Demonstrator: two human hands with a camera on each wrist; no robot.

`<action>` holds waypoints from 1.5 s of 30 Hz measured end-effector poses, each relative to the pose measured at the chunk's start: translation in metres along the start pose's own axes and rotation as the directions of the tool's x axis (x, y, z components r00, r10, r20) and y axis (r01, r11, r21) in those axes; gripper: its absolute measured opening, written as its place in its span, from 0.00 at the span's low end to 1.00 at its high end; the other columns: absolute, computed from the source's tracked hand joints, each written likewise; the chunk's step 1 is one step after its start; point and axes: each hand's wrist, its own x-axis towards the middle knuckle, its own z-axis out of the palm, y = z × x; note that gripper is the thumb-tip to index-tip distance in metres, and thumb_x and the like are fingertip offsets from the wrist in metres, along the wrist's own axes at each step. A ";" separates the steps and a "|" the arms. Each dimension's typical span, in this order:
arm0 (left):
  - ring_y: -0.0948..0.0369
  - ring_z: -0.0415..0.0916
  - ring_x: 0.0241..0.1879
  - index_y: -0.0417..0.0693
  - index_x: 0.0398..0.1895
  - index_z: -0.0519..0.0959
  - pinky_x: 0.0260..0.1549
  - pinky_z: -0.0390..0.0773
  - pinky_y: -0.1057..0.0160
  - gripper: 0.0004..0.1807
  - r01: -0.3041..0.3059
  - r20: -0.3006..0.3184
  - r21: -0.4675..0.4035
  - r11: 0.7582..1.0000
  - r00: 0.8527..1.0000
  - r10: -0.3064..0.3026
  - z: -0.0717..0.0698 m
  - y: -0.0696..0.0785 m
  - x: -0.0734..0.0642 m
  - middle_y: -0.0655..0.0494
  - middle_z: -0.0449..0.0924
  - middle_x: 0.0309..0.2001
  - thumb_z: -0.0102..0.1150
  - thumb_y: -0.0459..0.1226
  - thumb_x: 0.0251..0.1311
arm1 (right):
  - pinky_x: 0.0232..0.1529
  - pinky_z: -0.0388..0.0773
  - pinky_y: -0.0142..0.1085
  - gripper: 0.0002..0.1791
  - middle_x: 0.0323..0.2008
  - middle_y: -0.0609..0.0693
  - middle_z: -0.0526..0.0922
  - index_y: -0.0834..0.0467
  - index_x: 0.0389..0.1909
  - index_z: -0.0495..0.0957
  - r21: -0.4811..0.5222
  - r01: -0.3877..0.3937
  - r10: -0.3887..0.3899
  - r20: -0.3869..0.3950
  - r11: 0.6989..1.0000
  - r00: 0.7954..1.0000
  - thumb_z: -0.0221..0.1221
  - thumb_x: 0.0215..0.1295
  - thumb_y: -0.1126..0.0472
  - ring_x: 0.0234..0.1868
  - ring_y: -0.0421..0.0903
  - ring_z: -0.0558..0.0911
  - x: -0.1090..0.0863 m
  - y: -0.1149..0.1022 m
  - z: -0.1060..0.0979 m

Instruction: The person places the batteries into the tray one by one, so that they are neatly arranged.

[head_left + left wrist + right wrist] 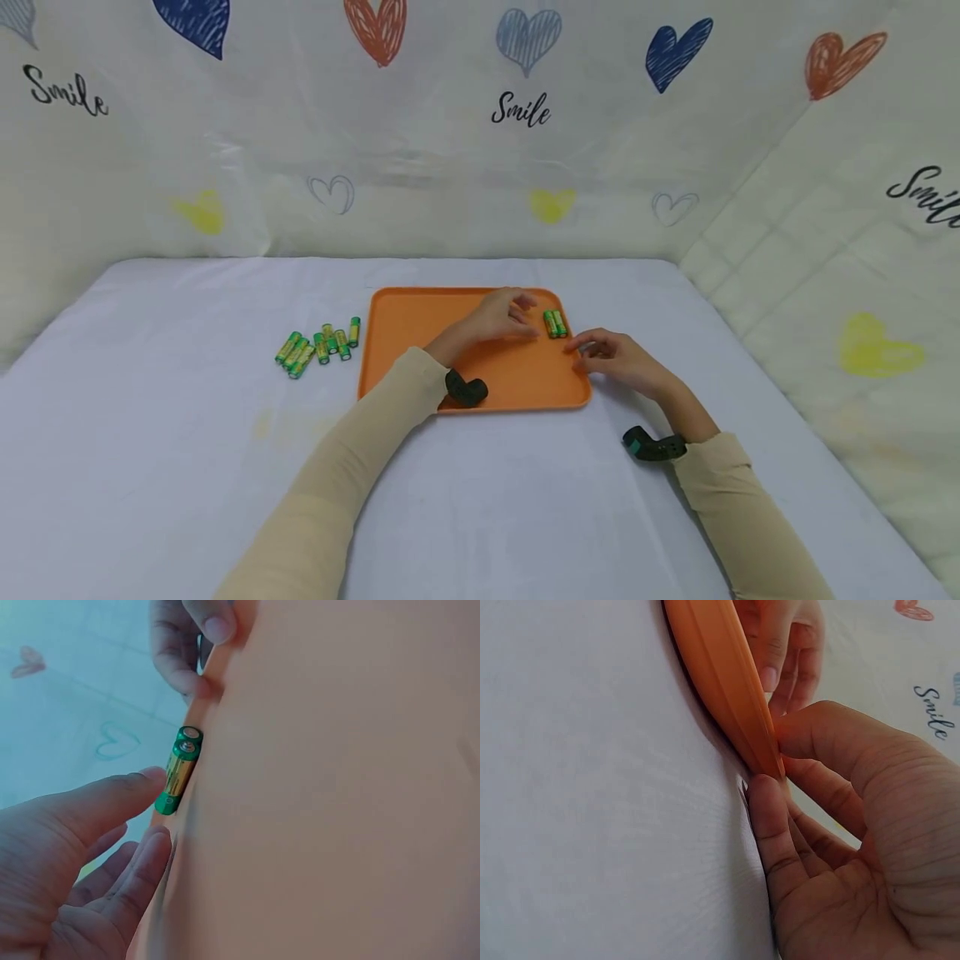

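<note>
The orange tray (405,333) holds two green batteries (551,324) near its right edge, the left hand (501,319) beside them with grip apart, the right hand (621,360) at that edge, whether clamped I cannot tell, and more batteries (302,362) left on the surface (150,467).

The word "Smile" (521,108) is written in black script on the pale backdrop (450,117).
In the head view it can be read three times: at the upper left, sloping down to the right; in the centre, under a light-blue heart (528,40); and on the right-hand side, sloping down, where it is met by the edge of the view. In the right wrist view, a steeply tilted "Smile" can be read on the backdrop. The print on the batteries (555,323) is too small to be read.
</note>
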 end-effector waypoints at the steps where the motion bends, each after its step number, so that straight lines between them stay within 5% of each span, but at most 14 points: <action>1: 0.56 0.77 0.47 0.41 0.56 0.71 0.45 0.79 0.65 0.29 -0.004 0.002 -0.002 1.000 1.000 0.004 -0.001 0.000 -0.001 0.47 0.71 0.54 0.68 0.38 0.51 | 0.42 0.72 0.33 0.18 0.52 0.54 0.76 0.56 0.52 0.75 -0.004 -0.001 0.001 -0.003 1.000 1.000 0.61 0.61 0.57 0.45 0.49 0.72 -0.001 0.000 0.000; 15: 0.56 0.75 0.47 0.40 0.56 0.72 0.44 0.78 0.64 0.27 -0.061 -0.001 -0.079 0.995 0.998 0.061 -0.025 -0.003 -0.030 0.44 0.70 0.55 0.65 0.41 0.54 | 0.42 0.72 0.30 0.20 0.52 0.55 0.77 0.57 0.53 0.74 0.007 -0.015 0.015 -0.013 1.000 1.000 0.61 0.61 0.56 0.44 0.47 0.72 -0.007 -0.006 0.008; 25: 0.59 0.78 0.41 0.44 0.48 0.76 0.44 0.78 0.66 0.21 -0.134 -0.122 -0.102 0.986 0.985 0.122 -0.047 0.000 -0.047 0.44 0.74 0.51 0.68 0.38 0.51 | 0.43 0.72 0.31 0.21 0.53 0.55 0.76 0.57 0.53 0.74 0.007 -0.013 0.013 -0.009 1.000 1.000 0.62 0.60 0.54 0.45 0.46 0.73 -0.004 -0.002 0.009; 30: 0.61 0.78 0.40 0.46 0.47 0.76 0.43 0.78 0.67 0.21 -0.125 -0.134 -0.104 0.987 0.985 0.111 -0.058 0.000 -0.055 0.52 0.76 0.48 0.69 0.39 0.50 | 0.42 0.72 0.31 0.21 0.51 0.52 0.77 0.57 0.52 0.74 -0.011 -0.006 0.005 -0.023 1.000 1.000 0.62 0.59 0.53 0.44 0.44 0.73 -0.004 -0.001 0.008; 45: 0.59 0.78 0.41 0.43 0.48 0.76 0.45 0.78 0.66 0.21 -0.119 -0.110 -0.069 0.991 0.988 0.111 -0.088 -0.008 -0.089 0.41 0.75 0.51 0.68 0.40 0.51 | 0.42 0.72 0.30 0.23 0.51 0.51 0.77 0.56 0.53 0.73 -0.038 -0.025 0.024 -0.021 0.999 0.999 0.62 0.60 0.51 0.43 0.42 0.74 -0.007 -0.004 0.012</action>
